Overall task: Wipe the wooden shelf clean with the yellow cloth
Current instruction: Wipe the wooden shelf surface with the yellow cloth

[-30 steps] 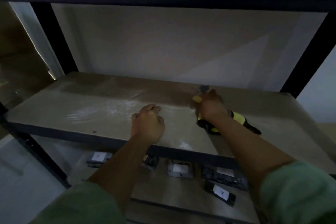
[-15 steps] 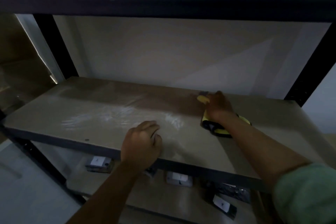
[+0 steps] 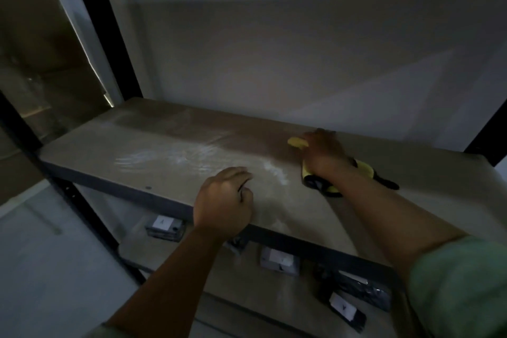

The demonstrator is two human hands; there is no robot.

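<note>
The wooden shelf (image 3: 137, 151) runs across the middle of the dim view, with pale wiped streaks on its left half. My right hand (image 3: 323, 153) presses flat on the yellow cloth (image 3: 363, 170) with black trim, near the shelf's back right. Yellow folds stick out beyond the fingers and behind the wrist. My left hand (image 3: 223, 203) rests in a loose fist on the shelf's front edge, holding nothing.
Black metal uprights (image 3: 109, 44) frame the shelf at left and right, with a dark shelf board overhead. On the lower shelf (image 3: 247, 291) lie several dark packets with white labels (image 3: 277, 256). A pale wall backs the unit.
My right hand and the cloth have slid a little toward the back of the shelf. My left hand has pulled back to the front edge.
</note>
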